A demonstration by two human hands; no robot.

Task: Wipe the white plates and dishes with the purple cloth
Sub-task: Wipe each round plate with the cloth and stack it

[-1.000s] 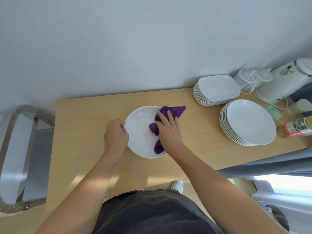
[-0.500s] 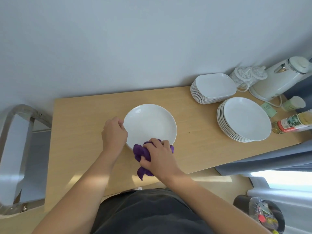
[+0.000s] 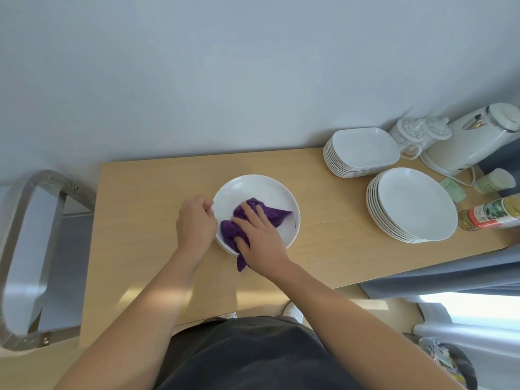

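Right hand (image 3: pixel 261 243) presses purple cloth (image 3: pixel 277 213) — left hand (image 3: pixel 195 225) grips plate (image 3: pixel 261 187).

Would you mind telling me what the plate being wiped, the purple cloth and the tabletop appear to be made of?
Plate: probably glazed ceramic, possibly melamine; smooth, white, faintly glossy. Cloth: soft fabric, perhaps microfibre; it bunches into folds under the right hand. Tabletop: pale wood or wood-look laminate; faint grain, matte.

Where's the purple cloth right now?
Head view: the purple cloth lies in the white plate in front of the person, pressed under the right hand, a corner trailing over the near rim.
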